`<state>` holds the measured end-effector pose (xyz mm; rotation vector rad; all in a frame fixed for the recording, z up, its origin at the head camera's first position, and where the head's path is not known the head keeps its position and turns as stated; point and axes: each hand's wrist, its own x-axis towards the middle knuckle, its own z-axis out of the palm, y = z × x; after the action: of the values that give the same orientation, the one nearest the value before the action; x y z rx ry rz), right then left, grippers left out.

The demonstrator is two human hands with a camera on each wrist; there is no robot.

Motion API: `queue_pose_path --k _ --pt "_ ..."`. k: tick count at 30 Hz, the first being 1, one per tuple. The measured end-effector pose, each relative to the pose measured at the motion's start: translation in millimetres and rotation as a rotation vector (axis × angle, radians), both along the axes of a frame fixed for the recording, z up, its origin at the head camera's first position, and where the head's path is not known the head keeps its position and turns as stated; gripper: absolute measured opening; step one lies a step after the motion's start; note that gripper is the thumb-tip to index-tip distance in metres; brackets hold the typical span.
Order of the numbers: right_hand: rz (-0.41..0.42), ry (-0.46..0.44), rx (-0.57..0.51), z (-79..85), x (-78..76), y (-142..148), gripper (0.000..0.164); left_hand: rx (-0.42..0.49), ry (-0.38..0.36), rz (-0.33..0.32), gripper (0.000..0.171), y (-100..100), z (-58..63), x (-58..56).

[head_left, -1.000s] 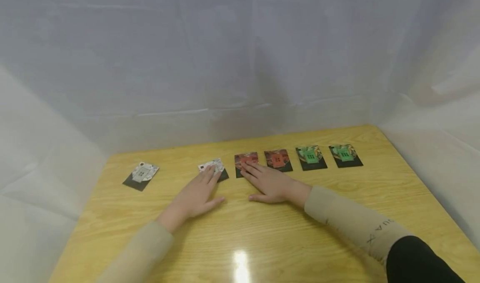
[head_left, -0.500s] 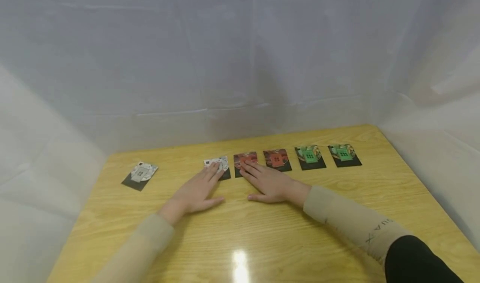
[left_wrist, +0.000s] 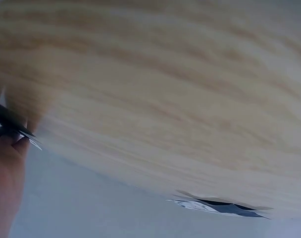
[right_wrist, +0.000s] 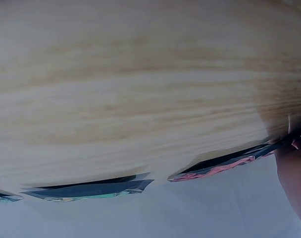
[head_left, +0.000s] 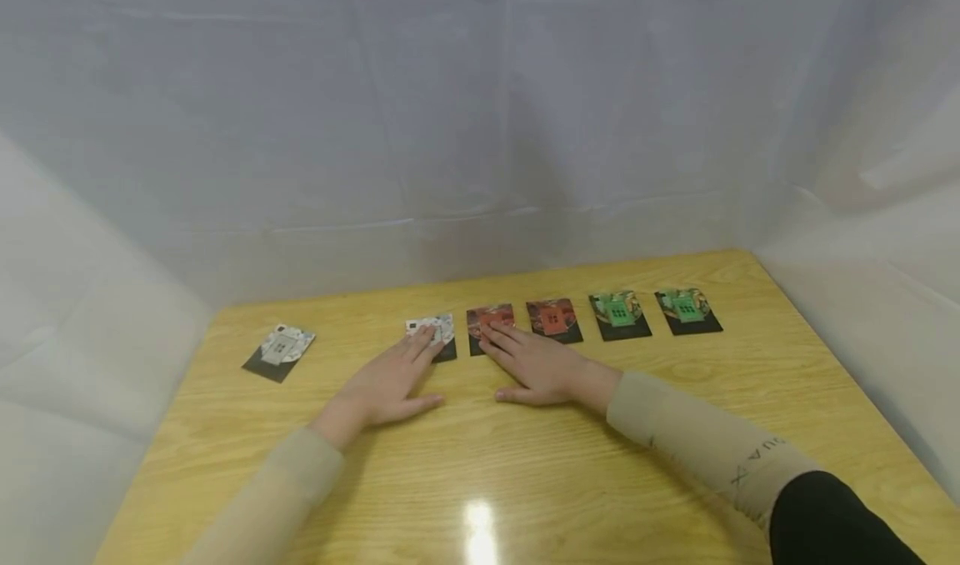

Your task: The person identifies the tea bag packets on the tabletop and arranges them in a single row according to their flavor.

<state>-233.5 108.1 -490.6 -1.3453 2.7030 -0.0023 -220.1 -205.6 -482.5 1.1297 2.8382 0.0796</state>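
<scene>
With fingers straight, my left hand [head_left: 390,380] rests on a flat white-and-black sachet [head_left: 448,332], covering part of its front. Just right of it lies a red-and-black sachet [head_left: 489,312], under the fingertips of my flat right hand [head_left: 540,367]. The two sachets are close together with a narrow gap. A second red sachet [head_left: 555,319] lies beyond the right hand's knuckles, and two green-and-black sachets [head_left: 618,313] continue the row. Off to the far left, another white sachet [head_left: 280,351] lies tilted; the left wrist view also catches a white sachet [left_wrist: 220,207].
The sachets lie near the back edge of a yellow wooden table [head_left: 465,457]. A pale sheet [head_left: 420,132] hangs behind the table and along both sides. Between the far-left white sachet and the left hand is a wide gap.
The white sachet under my left hand has slid right, closer to the red one, and turned straighter. My left hand has barely shifted; my right hand has stayed in place.
</scene>
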Motion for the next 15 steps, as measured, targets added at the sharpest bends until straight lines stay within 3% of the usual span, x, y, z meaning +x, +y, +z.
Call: queue_pose_path --k 15 --pt "-0.007 -0.010 0.016 2.9 1.4 -0.8 0.086 0.011 0.025 -0.019 0.090 -5.1 5.2 0.3"
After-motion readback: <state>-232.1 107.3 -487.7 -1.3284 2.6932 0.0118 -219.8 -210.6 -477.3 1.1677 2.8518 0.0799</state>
